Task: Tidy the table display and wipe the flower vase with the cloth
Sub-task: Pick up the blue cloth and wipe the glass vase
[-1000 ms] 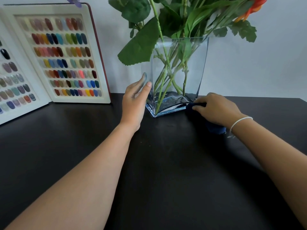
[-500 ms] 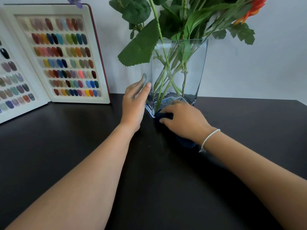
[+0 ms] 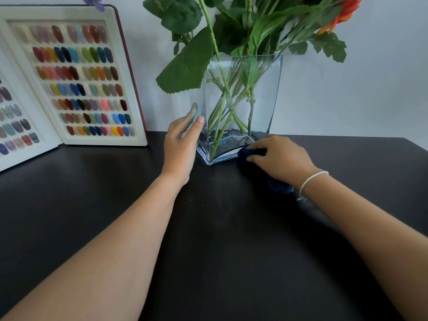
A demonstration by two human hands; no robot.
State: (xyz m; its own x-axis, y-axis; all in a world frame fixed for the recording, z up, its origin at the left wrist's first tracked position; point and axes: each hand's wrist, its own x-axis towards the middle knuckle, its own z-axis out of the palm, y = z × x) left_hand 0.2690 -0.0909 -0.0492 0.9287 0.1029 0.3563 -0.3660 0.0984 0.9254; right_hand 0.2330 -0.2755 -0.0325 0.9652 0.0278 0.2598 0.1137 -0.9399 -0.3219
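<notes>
Head view: the right hand (image 3: pixel 281 158) has the dark blue cloth (image 3: pixel 252 152) bunched under curled fingers, pressing it to the foot of the glass vase (image 3: pixel 240 107). Half a second ago that hand was at the vase's near corner; now it has slid back to the right along the front face, so the wiping is a back-and-forth pass low on the glass, upper panels likely still to do. The left hand (image 3: pixel 183 142) stays flat and straight-fingered against the left wall, steadying it. Clear, square, tapering vase, green stems (image 3: pixel 222 117) crossing inside; water level hard to judge. It stands on the matte black table (image 3: pixel 208 228), beside a glossy nail-colour swatch board (image 3: pixel 81 75).
</notes>
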